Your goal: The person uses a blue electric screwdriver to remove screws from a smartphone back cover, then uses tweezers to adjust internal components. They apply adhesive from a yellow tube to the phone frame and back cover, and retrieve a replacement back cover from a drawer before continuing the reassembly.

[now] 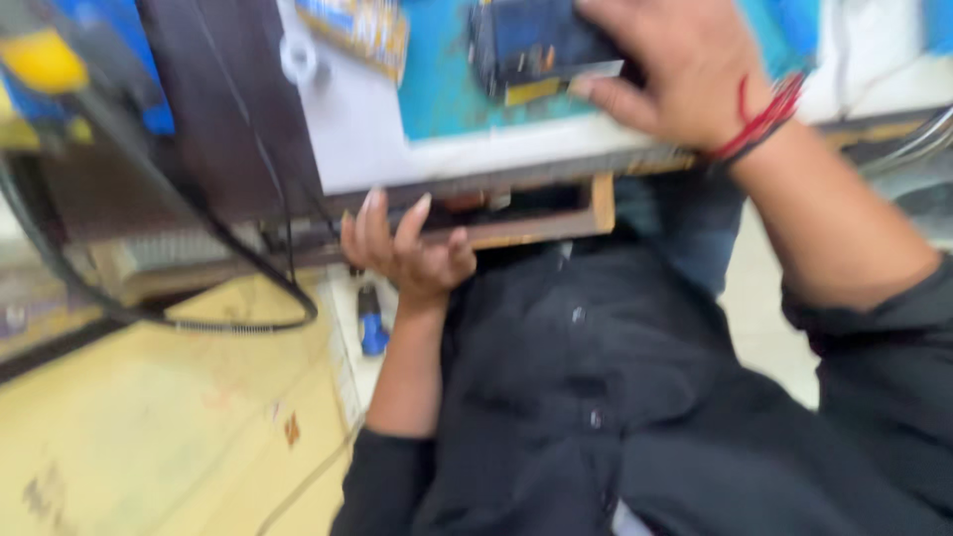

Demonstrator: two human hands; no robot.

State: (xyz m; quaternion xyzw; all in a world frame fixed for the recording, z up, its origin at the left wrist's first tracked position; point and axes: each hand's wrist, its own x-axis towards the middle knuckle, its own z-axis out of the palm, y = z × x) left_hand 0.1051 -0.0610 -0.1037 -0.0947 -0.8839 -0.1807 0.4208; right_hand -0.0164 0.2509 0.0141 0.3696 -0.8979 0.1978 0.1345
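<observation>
Two hands are busy at a white tabletop [357,129] that fills the top of the blurry view, from ten o'clock to two o'clock. Below it, at six o'clock, is the person's black shirt [596,397], and a yellow floor [149,427] lies at eight o'clock. A black cable [213,238] hangs in a loop at nine o'clock. On a blue-green mat [447,94] at twelve o'clock sits a dark box [536,45]. The right hand [685,74] lies over it, fingers [606,94] curled on its side, maybe to keep it from sliding. The left hand [402,248], near the middle, reaches up under the tabletop's edge with fingers half open, holding nothing, as if to steady it. A small blue thing [372,323] lies just below it.
</observation>
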